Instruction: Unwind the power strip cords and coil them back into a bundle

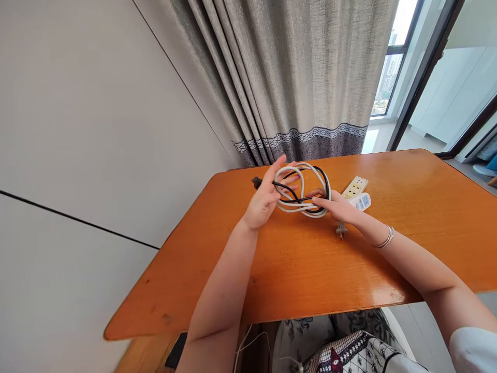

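Text: none legible | Labels: none legible | Brands, numbers, signs: none legible

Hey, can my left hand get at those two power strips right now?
Probably not straight away: your left hand is at the left side of the cable coil, and the coil and your right hand stand between it and the power strips.
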A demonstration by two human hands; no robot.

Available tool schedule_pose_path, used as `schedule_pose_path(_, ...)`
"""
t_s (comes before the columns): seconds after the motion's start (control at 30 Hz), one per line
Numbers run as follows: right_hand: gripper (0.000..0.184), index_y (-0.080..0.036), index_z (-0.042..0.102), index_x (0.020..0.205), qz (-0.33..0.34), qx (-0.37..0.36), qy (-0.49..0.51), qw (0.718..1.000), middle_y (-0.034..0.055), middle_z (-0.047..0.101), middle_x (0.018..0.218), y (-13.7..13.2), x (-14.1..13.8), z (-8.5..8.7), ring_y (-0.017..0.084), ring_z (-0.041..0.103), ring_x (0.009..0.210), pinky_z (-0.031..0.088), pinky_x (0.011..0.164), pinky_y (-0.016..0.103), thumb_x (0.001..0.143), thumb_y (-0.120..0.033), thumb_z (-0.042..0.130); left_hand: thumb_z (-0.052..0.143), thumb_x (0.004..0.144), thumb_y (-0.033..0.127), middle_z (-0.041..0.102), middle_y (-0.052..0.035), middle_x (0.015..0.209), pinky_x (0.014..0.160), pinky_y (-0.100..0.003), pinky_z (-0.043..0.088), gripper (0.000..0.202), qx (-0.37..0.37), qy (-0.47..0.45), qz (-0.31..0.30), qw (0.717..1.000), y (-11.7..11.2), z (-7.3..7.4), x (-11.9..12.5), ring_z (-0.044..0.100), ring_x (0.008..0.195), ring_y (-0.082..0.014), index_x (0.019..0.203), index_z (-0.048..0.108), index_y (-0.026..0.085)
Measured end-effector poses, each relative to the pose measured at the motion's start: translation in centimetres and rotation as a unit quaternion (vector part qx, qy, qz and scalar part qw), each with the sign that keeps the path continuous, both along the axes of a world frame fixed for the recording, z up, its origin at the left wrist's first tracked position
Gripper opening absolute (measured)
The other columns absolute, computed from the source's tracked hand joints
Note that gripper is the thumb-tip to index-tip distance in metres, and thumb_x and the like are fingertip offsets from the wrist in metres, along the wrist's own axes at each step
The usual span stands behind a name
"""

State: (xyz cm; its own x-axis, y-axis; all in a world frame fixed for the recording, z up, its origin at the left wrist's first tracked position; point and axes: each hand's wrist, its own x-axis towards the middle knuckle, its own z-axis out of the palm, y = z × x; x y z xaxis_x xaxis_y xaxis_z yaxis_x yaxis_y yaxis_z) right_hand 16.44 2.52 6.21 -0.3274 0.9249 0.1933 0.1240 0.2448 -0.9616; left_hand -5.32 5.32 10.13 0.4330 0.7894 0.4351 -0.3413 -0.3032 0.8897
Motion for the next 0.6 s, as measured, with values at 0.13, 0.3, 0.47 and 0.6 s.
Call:
schedule_pose_path(0.13,0.041,-0.016,0.069,0.098,-0.018,0.032,-0.045,0.998,0.0061,0.071,0.097,-0.2,-0.3,-0.2,0.022,0.064,0.094,0.047,0.092,0.036,0.09,-0.053,0.054,0.087,0.069,0.036,0.063,-0.0113,0.131,0.107,-0.045,0.049,0.086,0.069,0.05,0.014,0.996,0.6,-1.7,1.0,0.064,0.121,-0.0297,0.145,0.046,0.03)
schedule_pose_path(0.3,0.052,-0.015,0.07,0.105,-0.036,-0.026,-0.031,0.999,0.0063,0.072,0.094,-0.5,-0.1,0.1,0.021,0.065,0.089,0.05,0.084,0.034,0.09,-0.062,0.052,0.081,0.076,0.044,0.066,-0.0021,0.105,0.095,-0.038,0.055,0.064,0.055,-0.029,0.081,0.995,0.3,-2.0,2.6,0.072,0.101,-0.0225,0.131,0.051,0.029)
schedule_pose_path(0.47,0.048,-0.016,0.073,0.1,-0.045,-0.02,-0.059,0.997,0.0053,0.072,0.089,-0.8,-0.2,0.4,0.02,0.064,0.085,0.049,0.082,0.033,0.09,-0.059,0.053,0.086,0.069,0.045,0.071,-0.0026,0.098,0.058,-0.021,0.05,0.059,-0.031,-0.067,0.086,0.994,-0.6,-0.9,3.1,0.073,0.075,-0.0158,0.116,0.057,0.025)
schedule_pose_path(0.6,0.048,-0.013,0.073,0.102,-0.041,-0.035,-0.059,0.997,0.0063,0.072,0.09,-0.9,-0.3,0.6,0.02,0.063,0.085,0.049,0.08,0.031,0.092,-0.054,0.05,0.087,0.063,0.045,0.067,0.0017,0.069,0.043,-0.018,0.035,0.052,-0.065,-0.083,0.09,0.99,-1.4,0.1,3.2,0.066,0.055,-0.0126,0.101,0.061,0.021)
